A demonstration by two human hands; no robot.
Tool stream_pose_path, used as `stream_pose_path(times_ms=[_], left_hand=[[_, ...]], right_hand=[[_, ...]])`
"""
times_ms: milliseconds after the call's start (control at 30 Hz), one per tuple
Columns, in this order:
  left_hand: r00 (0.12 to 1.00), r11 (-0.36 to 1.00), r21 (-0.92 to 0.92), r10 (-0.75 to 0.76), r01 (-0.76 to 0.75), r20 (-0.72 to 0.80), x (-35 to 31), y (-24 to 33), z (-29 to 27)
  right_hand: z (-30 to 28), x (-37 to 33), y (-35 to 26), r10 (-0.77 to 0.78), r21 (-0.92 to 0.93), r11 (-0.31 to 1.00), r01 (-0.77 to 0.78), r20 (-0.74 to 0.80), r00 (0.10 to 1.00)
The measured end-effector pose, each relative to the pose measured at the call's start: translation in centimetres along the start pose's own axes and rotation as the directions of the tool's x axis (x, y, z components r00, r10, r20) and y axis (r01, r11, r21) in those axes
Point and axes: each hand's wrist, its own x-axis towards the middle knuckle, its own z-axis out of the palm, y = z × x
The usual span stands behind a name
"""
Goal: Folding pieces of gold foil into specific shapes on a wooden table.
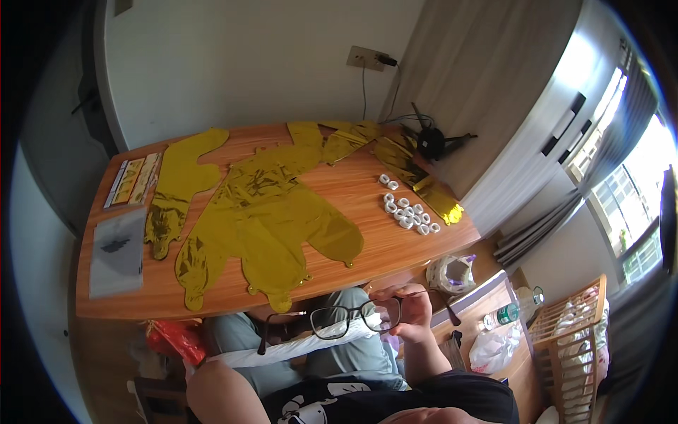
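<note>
My right hand (418, 311) is closed at the right side of a pair of dark-framed eyeglasses (347, 311), above my lap. Both temples are unfolded, and part of the hand shows through the right lens. Across my grey-trousered legs lies a long white plastic strip or roll (296, 353), its right end close to that hand. At the lower left only my bare left arm (220, 392) shows; the left hand is not visible. On the wooden table (346, 187) in front of me lie large flat gold foil balloons (275, 212), partly overlapping.
Several white ribbon rolls (406, 212) sit at the table's right, near a black router (431, 143). A clear plastic packet (116, 253) and a printed card (132, 180) lie left. Bags, a plastic bottle (503, 316) and a wooden rack (572, 318) stand right; a red bag (173, 340) lies below left.
</note>
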Motion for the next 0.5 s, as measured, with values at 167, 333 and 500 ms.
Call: stream_pose_path(times_ms=[167,333,500], left_hand=[[0.949,0.975,-0.207,-0.015,0.084,0.315,-2.6,-0.5,-4.1],[0.816,0.917,-0.345,0.041,0.198,0.576,-5.4,-0.6,-9.2],[0.623,0.863,-0.373,0.091,0.34,0.777,-7.8,1.1,-12.9]], right_hand=[[0.4,0.3,0.5,-0.015,0.067,0.998,0.011,0.06,0.998],[0.9,0.7,0.7,0.028,0.046,0.998,-0.033,0.1,0.995],[1.4,0.8,1.5,0.019,0.083,0.996,-0.027,0.095,0.995]])
